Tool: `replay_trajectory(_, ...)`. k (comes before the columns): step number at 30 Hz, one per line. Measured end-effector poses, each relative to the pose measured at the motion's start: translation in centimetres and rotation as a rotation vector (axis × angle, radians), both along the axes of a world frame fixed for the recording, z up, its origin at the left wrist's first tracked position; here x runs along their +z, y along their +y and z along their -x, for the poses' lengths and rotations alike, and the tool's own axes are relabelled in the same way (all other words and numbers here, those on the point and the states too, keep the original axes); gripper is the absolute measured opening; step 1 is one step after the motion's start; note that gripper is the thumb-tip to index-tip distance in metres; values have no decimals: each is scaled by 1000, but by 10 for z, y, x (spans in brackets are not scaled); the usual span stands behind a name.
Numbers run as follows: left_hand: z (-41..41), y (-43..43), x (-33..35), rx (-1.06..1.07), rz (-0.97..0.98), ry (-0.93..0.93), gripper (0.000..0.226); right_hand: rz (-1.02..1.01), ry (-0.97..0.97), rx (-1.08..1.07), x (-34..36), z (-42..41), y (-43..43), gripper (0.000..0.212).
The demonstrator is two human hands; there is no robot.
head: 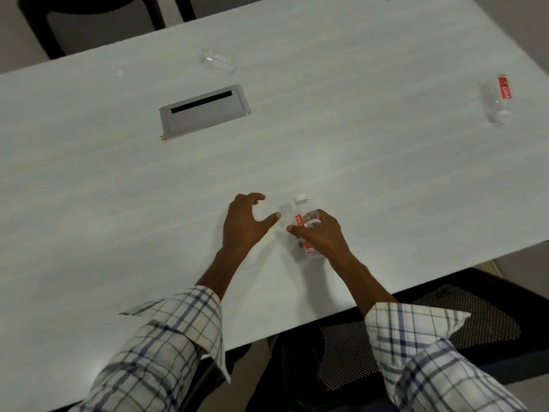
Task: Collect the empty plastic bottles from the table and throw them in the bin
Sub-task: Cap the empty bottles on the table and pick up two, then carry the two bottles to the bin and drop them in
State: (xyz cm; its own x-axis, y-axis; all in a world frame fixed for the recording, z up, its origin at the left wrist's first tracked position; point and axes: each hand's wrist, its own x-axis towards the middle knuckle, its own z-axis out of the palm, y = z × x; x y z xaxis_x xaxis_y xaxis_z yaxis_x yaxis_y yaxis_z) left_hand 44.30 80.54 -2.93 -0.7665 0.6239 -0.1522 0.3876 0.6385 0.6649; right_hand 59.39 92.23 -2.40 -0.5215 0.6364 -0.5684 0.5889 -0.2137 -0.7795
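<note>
1. Head view: a pale grey, wood-grained table (326,144) fills the frame. Near its near edge the right hand (322,233) is wrapped around a small clear plastic bottle with a white cap and red label (306,224). Fingers and thumb are closed round its middle; the cap points away from the person and the base sits low, toward the near edge. Whether the base rests on the surface or is just off it, I can't tell.

2. The left hand (243,224) hovers just beside that bottle, palm down, fingers and thumb spread wide and holding nothing. Its thumb tip is close to the right thumb but apart from it.

3. A second clear plastic bottle with a red label (496,101) lies on its side by the table's right edge, toward the far corner. Its long axis runs roughly far-to-near, with the white cap at the near end. It lies well apart from both hands, forward and to the right, so the right hand is the nearer one, though that hand is full. The free left hand would have to cross over.

4. A crumpled clear plastic container (218,61) lies toward the far edge, beyond a grey metal cable hatch (205,110) set in the surface.

5. No bin is in view.
</note>
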Motion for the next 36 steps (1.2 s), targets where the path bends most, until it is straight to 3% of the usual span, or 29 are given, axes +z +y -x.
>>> replay_trajectory(5,-18,-27,-14,61,397,247,102,2,-16,-85,-4,2,-15,50)
replay_trajectory(8,-30,-32,-21,122,527,207,89,2,-21,-117,-9,1,-20,50)
replay_trajectory(12,-39,-36,-25,214,402,112,56,-8,1,-56,-11,0,-29,46)
replay_trajectory(19,1,-75,45,494,-87,-256,54,-71,127,44,35,34,-59,34)
replay_trajectory(26,65,-205,168,715,-258,-141,54,-100,311,275,125,130,-149,43)
replay_trajectory(36,86,-488,264,1063,-352,10,55,-63,545,630,216,232,-390,48)
